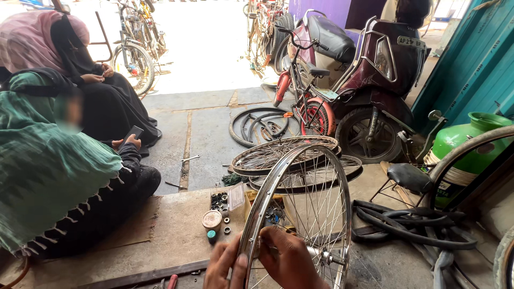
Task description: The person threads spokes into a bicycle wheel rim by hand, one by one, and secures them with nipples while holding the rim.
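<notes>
Far left, two seated people: one in a green shawl (pixel 43 160), one in black holding a phone (pixel 131 134). Not your hands, but close by; if the wheel tips that way it lands near them.

On the concrete ledge (pixel 171 230) sit a tray of small nuts (pixel 219 202), a round tin (pixel 212 219) and loose nuts just beside it. They're near the rim's bottom; a swing or slip of the wheel could knock and scatter them.

Your left hand (pixel 225 267) is at the frame's bottom, fingers curled against the rim's lower left edge, partly cropped; can't tell if it truly grips. Your right hand (pixel 292 262) is closed on something at the spokes, maybe a small tool or nipple; too hidden to say.

The spoked bicycle wheel rim (pixel 300 214) stands upright in front of you, hub and axle (pixel 326 258) low right. It's held only low down, so the top can flop sideways. Fingers between the spokes could get pinched if it turns.

Behind it, stacked rims (pixel 284 158) lie flat. Right: a small red bicycle (pixel 313 107), a maroon scooter (pixel 385 69), loose black tyres and tubes (pixel 412 225) on the floor, and a green gas cylinder (pixel 471 144). The tubes near your working spot are a snag risk.
</notes>
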